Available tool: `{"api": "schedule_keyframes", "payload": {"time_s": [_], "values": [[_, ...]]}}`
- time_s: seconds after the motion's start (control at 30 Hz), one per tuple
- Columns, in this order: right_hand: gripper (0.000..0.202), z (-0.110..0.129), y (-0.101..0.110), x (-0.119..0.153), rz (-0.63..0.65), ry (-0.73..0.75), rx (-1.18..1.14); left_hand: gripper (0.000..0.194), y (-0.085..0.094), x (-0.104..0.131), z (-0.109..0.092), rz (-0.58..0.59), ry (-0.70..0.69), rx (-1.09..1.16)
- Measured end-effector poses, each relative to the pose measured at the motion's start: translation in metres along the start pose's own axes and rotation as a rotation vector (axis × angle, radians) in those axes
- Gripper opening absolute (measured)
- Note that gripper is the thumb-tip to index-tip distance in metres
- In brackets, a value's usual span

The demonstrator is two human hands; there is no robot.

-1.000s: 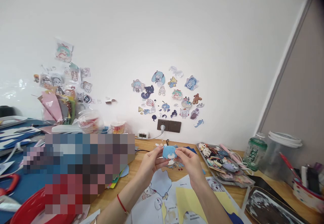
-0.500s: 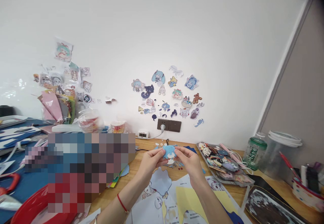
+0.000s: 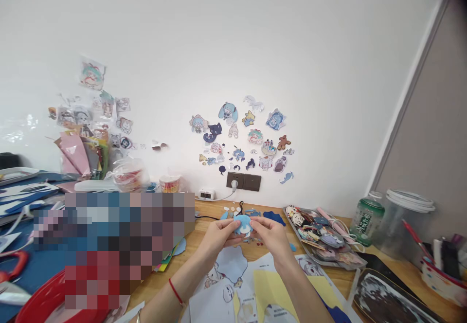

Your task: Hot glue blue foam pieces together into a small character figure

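Note:
A small paper figure with light-blue hair (image 3: 242, 224) is held up over the wooden desk, between both hands. My left hand (image 3: 219, 235) pinches its left edge between thumb and fingers. On the other edge, my right hand (image 3: 270, 233) has its thumb and forefinger closed. The figure tilts, and its lower part is partly hidden by fingers. Beneath the hands lie a light-blue paper piece (image 3: 231, 264), white sheets (image 3: 211, 306) and yellow paper (image 3: 265, 289). Small blue and white cut pieces lie just behind the hands.
A tray of cutouts (image 3: 321, 235), a green bottle (image 3: 369, 218), a clear bucket (image 3: 404, 225) and a pen holder (image 3: 443, 274) stand right. At left are a red basin (image 3: 44, 296), red-handled scissors (image 3: 18, 264) and a blurred area. Cutouts cover the wall behind.
The blue-haired figure has tilted and dropped slightly between my fingers, so less of its lower part shows. Both hands have shifted a little, still gripping it.

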State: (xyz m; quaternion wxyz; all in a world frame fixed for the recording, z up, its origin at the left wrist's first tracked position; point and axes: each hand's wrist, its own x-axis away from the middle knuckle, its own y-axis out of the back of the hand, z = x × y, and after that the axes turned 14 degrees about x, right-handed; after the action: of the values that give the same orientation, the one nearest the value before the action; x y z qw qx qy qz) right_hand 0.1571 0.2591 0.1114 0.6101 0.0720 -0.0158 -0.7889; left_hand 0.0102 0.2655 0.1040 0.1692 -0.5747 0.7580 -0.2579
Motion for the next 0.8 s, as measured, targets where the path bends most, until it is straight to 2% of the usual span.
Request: {"api": "schedule_keyframes", "payload": {"time_s": [0.17, 0.37, 0.5, 0.7, 0.8], "values": [[0.021, -0.002, 0.001, -0.002, 0.017, -0.008, 0.004, 0.019, 0.002, -0.002, 0.003, -0.010, 0.010, -0.010], [0.023, -0.004, 0.004, -0.005, 0.033, -0.008, 0.007, 0.023, 0.003, -0.005, 0.003, -0.022, 0.043, 0.034], [0.024, -0.005, 0.005, -0.005, 0.013, -0.001, 0.006, 0.027, 0.003, -0.008, 0.003, -0.090, 0.038, 0.064], [0.026, -0.004, 0.009, -0.006, 0.006, -0.006, 0.026, 0.013, 0.009, -0.010, 0.001, -0.200, -0.049, 0.065], [0.026, -0.005, 0.010, -0.006, -0.010, -0.018, 0.036, 0.014, 0.012, -0.010, 0.002, -0.242, -0.093, 0.070]]}}
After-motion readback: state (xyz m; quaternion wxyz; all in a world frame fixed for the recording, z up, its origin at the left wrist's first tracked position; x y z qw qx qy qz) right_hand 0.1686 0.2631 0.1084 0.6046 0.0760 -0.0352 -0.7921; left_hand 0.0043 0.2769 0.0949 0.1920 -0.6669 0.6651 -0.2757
